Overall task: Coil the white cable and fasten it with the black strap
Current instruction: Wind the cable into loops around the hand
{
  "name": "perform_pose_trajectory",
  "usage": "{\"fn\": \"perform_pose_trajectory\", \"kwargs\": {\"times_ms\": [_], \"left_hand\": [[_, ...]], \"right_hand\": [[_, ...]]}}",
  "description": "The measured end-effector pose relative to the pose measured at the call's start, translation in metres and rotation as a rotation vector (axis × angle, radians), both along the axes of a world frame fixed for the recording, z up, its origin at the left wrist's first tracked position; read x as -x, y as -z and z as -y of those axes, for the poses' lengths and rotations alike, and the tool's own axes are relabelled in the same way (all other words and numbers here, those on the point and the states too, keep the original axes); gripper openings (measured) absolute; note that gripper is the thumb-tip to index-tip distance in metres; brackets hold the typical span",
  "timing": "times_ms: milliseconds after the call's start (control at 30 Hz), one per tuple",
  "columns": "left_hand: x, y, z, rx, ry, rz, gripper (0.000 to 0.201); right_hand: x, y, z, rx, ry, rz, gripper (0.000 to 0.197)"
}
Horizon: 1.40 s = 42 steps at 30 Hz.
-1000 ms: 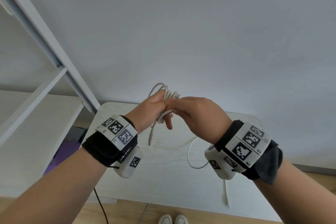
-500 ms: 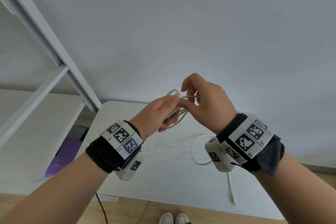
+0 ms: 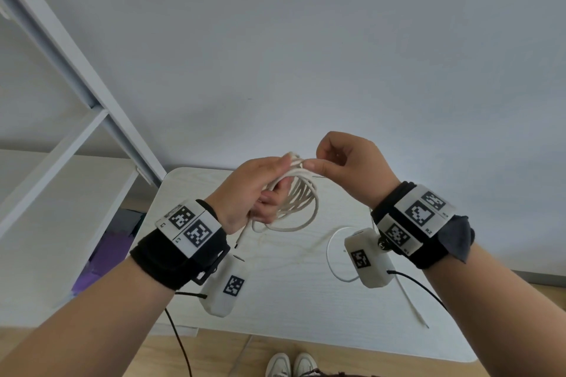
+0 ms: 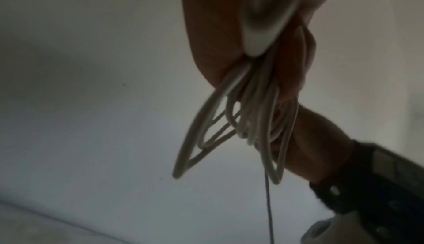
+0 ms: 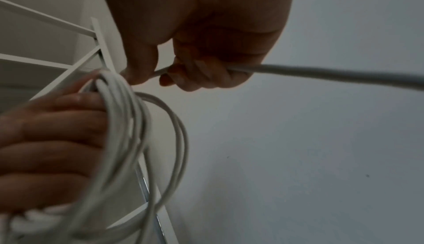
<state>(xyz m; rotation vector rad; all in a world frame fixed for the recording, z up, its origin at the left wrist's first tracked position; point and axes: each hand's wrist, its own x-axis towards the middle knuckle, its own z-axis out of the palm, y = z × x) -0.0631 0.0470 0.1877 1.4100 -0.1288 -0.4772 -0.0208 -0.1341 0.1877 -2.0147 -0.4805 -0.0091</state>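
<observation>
My left hand point(image 3: 275, 190) grips a coil of white cable point(image 3: 301, 202) above the table, with several loops hanging below its fingers. The right hand point(image 3: 315, 162) pinches a strand of the same cable right beside the top of the coil. From there the loose cable tail point(image 3: 329, 254) curves down onto the table, and its end point(image 3: 410, 303) lies near the front edge. In the right wrist view the right hand's fingers point(image 5: 199, 74) curl round the strand next to the coil point(image 5: 128, 130). The left wrist view shows the loops point(image 4: 252, 121) blurred. No black strap is in view.
A white wooden table point(image 3: 275, 300) lies below the hands. A white shelf frame point(image 3: 92, 95) stands at the left, with a purple object point(image 3: 101, 257) under it. A plain wall is behind. Shoes point(image 3: 291, 364) show on the wooden floor at the bottom.
The right hand rose above the coil, then came back to its top with a strand. The loops in the left hand now hang lower and wider.
</observation>
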Motion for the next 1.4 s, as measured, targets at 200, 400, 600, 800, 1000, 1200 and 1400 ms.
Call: {"fn": "perform_pose_trajectory", "kwargs": {"times_ms": [200,400,600,800,1000,1200,1400], "left_hand": [[-0.010,-0.014,-0.019,0.479,-0.094,-0.182,0.043],[-0.034,-0.017,-0.053,0.969,-0.279,-0.115,0.043],[-0.049,-0.012,-0.052,0.972,-0.558,-0.097,0.039],[-0.048,-0.003,-0.041,0.722,-0.608,-0.034,0.036],[-0.044,-0.003,-0.033,0.476,-0.539,0.065,0.018],[-0.036,-0.004,-0.022,0.164,-0.471,0.129,0.024],[-0.025,0.001,-0.008,-0.093,-0.343,0.180,0.020]], "right_hand": [[-0.014,0.023,0.018,-0.083,0.126,-0.143,0.025],[-0.010,0.043,0.033,-0.033,0.151,-0.196,0.025],[0.003,0.052,0.026,0.225,0.051,-0.106,0.016],[0.012,0.045,0.015,0.441,-0.064,-0.032,0.019],[0.022,0.027,0.008,0.555,-0.147,0.008,0.024],[0.026,0.011,0.002,0.541,-0.211,0.057,0.024],[0.024,-0.005,-0.006,0.506,-0.245,0.105,0.023]]}}
